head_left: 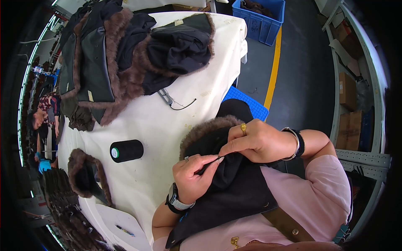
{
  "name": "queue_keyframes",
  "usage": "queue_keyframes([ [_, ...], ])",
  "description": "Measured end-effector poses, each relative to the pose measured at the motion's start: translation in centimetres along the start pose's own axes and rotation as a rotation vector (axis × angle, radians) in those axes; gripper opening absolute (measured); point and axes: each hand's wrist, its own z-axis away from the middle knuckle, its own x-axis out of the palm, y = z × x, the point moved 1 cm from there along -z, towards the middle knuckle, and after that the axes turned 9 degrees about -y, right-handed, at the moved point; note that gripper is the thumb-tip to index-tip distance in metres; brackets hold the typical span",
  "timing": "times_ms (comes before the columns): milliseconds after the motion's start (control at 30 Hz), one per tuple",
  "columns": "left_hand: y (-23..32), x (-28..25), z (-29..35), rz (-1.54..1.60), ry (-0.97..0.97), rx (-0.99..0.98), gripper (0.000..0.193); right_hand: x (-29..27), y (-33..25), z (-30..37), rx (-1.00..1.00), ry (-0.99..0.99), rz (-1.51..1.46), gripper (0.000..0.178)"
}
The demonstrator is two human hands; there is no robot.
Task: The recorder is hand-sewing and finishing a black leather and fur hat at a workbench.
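Observation:
A black garment piece (pixel 226 205) with brown fur trim (pixel 207 127) lies across my lap and against the table edge. My left hand (pixel 191 178) is closed in a pinch on a fold of its dark cloth. Right beside it, the thumb and forefinger of my right hand (pixel 261 142) are pinched together at the same fold, almost touching the left fingertips. Whatever is between those right fingers is too small to make out. To the left on the table lies a cone of black thread (pixel 127 150).
Several dark fur-trimmed garments (pixel 180 50) are heaped on the far side of the white-covered table (pixel 138 125). Thread snips (pixel 166 97) with a black cord lie before them. A fur-edged piece (pixel 81 175) is at left. Blue crates (pixel 264 25) and shelving (pixel 347 92) stand beyond, right.

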Motion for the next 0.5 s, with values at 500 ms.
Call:
queue_keyframes([
  [500,-0.03,-0.16,-0.04,0.000,-0.020,0.015,0.018,0.63,1.02,-0.24,0.162,0.017,-0.307,0.009],
])
